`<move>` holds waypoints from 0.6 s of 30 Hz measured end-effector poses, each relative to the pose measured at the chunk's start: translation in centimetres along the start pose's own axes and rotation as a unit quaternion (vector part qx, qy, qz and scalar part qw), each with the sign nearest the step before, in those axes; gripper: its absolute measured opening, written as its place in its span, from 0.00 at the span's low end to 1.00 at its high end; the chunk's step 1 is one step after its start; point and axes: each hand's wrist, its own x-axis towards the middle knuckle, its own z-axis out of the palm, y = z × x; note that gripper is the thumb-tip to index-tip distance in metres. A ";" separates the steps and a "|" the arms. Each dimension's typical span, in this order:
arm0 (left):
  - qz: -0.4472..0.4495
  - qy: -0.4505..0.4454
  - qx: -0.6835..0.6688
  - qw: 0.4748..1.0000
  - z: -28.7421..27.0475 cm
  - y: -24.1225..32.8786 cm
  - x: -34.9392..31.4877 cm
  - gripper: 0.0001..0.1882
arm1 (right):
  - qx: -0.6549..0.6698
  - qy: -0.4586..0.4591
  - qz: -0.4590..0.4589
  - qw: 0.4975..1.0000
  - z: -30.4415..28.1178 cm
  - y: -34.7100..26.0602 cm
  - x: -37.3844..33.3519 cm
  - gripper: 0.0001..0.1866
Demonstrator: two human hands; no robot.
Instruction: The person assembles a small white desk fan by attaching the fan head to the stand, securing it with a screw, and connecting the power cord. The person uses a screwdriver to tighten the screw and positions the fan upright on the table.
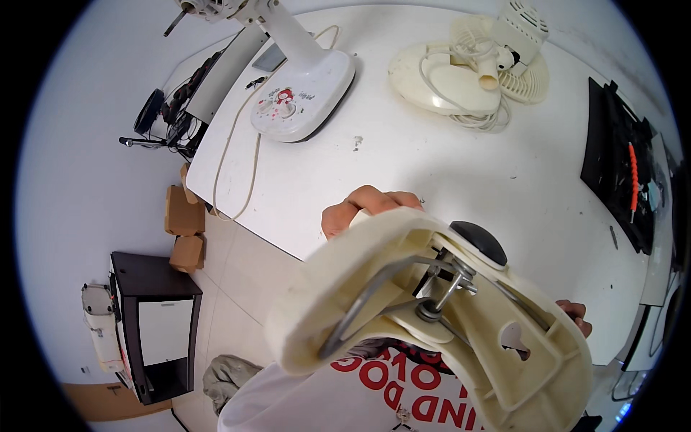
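Close in front of me is a cream plastic clip base (529,342), turned so its hollow underside shows. Inside it run a bent metal wire, a coil spring and a bolt; a round black pad (480,243) sits on its edge. My left hand (371,204) is closed around the far upper side of the base, its fingertips hidden behind the plastic. At the right edge of the base, my right hand (575,317) shows only a few curled fingers, closed against it; the rest is hidden.
A white fan stand (306,93) with knobs and a trailing cord occupies the table's far left. Far right lies a cream fan (432,79) with its cord bundled. A black tray (612,158) holds an orange-handled tool (633,176). Cardboard boxes (184,210) and a dark cabinet (155,277) stand left.
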 end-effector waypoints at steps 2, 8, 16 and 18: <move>-0.008 -0.003 0.038 0.999 0.1 0.5 0.1 0.13 | -0.001 0.015 0.008 1.000 -0.2 0.2 -0.5 0.20; -0.028 -0.004 0.065 0.998 0.0 0.5 0.2 0.18 | -0.001 0.103 0.179 0.978 -0.3 -0.8 -1.0 0.27; -0.032 0.036 0.022 0.999 0.7 0.5 0.0 0.20 | -0.061 0.007 0.223 0.973 -0.2 -1.3 -0.4 0.40; -0.030 0.048 0.027 0.998 0.7 0.7 -0.3 0.20 | -0.112 -0.033 0.152 0.981 1.0 -2.1 0.8 0.37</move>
